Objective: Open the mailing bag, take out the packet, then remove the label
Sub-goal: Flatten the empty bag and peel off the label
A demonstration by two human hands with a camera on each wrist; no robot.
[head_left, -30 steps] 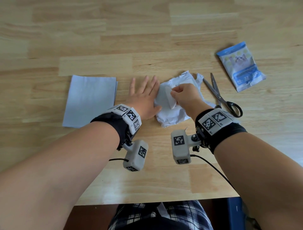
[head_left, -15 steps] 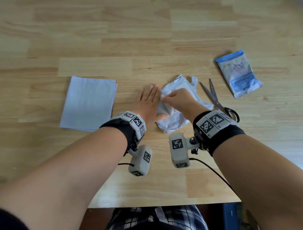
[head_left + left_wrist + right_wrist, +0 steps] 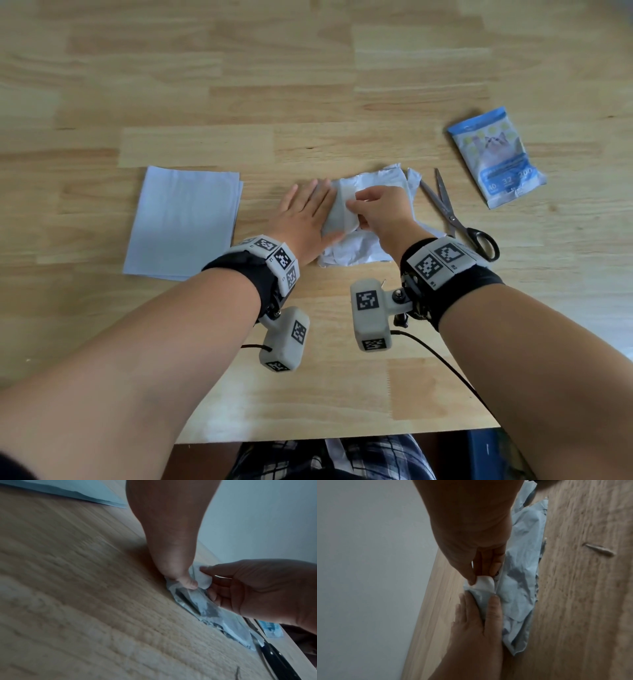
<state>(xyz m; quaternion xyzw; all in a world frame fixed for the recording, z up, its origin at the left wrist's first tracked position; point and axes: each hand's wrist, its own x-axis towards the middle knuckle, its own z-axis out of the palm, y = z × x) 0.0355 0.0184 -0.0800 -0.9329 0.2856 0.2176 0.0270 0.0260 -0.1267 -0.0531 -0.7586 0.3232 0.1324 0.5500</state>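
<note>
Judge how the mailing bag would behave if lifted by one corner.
Likely floppy: the mailing bag lies crumpled and creased. Probably light, being thin film with the packet already out. It may slide, since the left hand presses it flat.

You sit at a desk (image 3: pixel 308 85) of pale wood, its top made of joined strips with visible grain in lighter and darker bands. Soft, even light falls across it and leaves a faint sheen near your edge. Past its far edge, the wrist views show a plain, pale grey-white wall (image 3: pixel 368 547).
</note>
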